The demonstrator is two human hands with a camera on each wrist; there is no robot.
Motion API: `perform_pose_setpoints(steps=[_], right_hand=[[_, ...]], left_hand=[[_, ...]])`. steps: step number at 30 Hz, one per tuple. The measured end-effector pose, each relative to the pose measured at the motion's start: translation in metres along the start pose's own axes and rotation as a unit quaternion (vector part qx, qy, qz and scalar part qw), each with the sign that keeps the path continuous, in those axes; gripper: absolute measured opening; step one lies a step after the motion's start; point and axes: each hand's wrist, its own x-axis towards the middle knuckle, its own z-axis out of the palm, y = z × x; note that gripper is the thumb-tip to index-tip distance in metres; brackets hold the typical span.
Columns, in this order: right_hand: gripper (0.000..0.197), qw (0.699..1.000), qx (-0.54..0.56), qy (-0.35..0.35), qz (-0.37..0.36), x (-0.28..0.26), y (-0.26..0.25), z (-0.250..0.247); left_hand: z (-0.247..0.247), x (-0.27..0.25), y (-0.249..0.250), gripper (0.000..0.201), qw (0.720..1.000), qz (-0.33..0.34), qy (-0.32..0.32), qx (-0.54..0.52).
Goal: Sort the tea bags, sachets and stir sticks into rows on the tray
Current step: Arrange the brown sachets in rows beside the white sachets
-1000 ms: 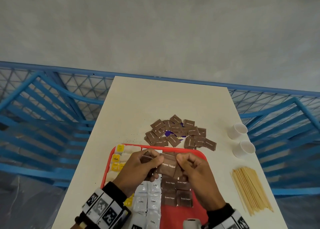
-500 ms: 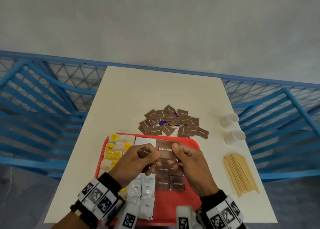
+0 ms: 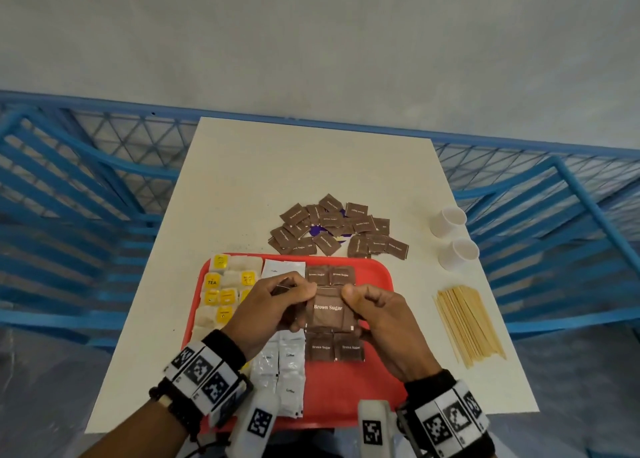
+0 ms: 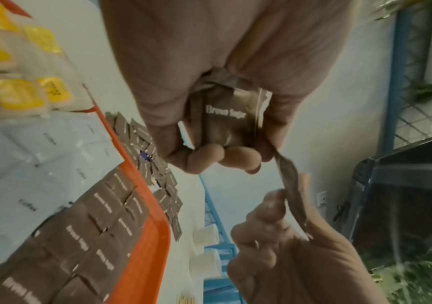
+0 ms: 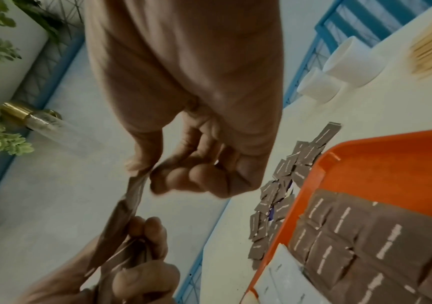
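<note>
Hands' grip: left hand, right hand pinch flat square brown sachet over red tray.

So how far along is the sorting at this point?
Roughly midway. Tea bags, white sachets and some brown sugar sachets already lie in rows on the tray. Left hand and right hand hold brown sachets. The brown pile and stir sticks remain on the table.

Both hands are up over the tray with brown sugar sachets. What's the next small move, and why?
Probably lower the brown sugar sachet pinched by the right hand into the gap in the brown rows on the tray; the left hand holds more.
</note>
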Motion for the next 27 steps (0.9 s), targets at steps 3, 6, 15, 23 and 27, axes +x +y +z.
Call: perform_pose_setpoints(steps=[3, 6, 15, 23, 27], right_hand=[[0.029, 0.999, -0.003, -0.024, 0.025, -0.003, 0.012, -0.006], [0.025, 0.996, -0.074, -0.009, 0.042, -0.004, 0.031, -0.024], [0.032, 0.955, -0.234, 0.015, 0.184, -0.008, 0.132, -0.036], [0.031, 0.932, -0.302, 0.076, 0.184, 0.004, 0.141, -0.020], [0.027, 0.917, -0.341, 0.099, 0.182, 0.006, 0.152, -0.016]], left_hand=[[0.001, -0.001, -0.011, 0.023, 1.000, -0.025, 0.005, -0.007], [-0.008, -0.001, -0.024, 0.022, 0.996, -0.048, 0.054, 0.050], [-0.054, -0.022, -0.043, 0.027, 0.981, -0.143, 0.112, 0.066], [-0.049, -0.023, -0.048, 0.017, 0.979, -0.181, 0.080, 0.051], [-0.048, -0.022, -0.050, 0.017, 0.978, -0.199, 0.060, 0.033]])
